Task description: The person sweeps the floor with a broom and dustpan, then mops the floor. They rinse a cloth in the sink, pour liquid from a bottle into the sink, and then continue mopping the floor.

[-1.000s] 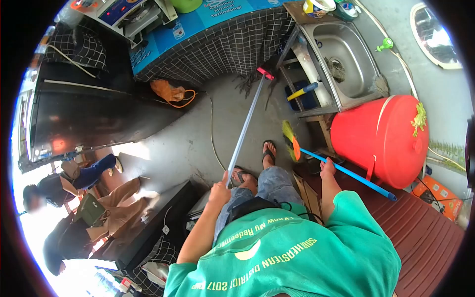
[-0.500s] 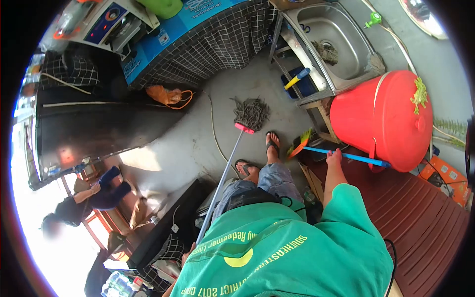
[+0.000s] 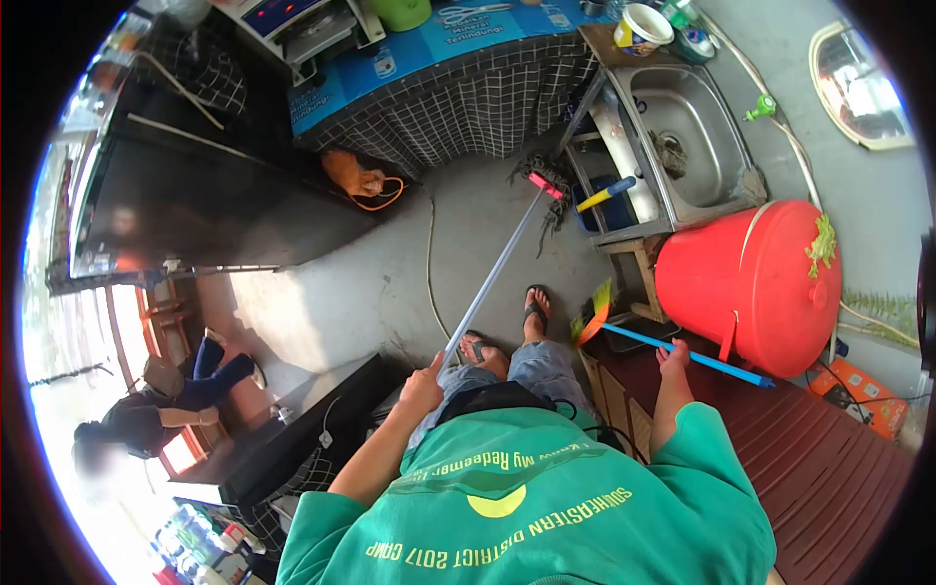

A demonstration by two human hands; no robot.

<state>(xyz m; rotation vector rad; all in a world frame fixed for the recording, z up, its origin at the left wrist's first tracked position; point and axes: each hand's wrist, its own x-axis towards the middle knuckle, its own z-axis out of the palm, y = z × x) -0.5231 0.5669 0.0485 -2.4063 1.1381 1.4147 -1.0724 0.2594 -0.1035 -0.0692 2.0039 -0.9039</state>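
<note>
- Left hand [image 3: 421, 383] is wrapped around the near end of a long grey metal mop pole [image 3: 490, 280], fingers closed on it.
- Right hand [image 3: 674, 360] is closed around a blue plastic broom handle [image 3: 687, 354], which lies almost level and runs toward the red drum.
- Far end of the mop pole carries a pink clamp with a grey string mop head [image 3: 546, 182] on the grey concrete floor [image 3: 370, 283], just beside the leg of the stainless steel sink [image 3: 682, 136].
- Broom's orange, yellow and green bristle head [image 3: 592, 317] sits near the person's sandalled foot [image 3: 533, 310].
- Big red plastic drum [image 3: 756, 283] lies on its side just right of the sink stand, touching the broom handle's far end.
- Checked cloth hangs from a blue-topped worktop [image 3: 439, 44] beyond the mop.
- Another person [image 3: 146, 419] sits at far left, well apart.
</note>
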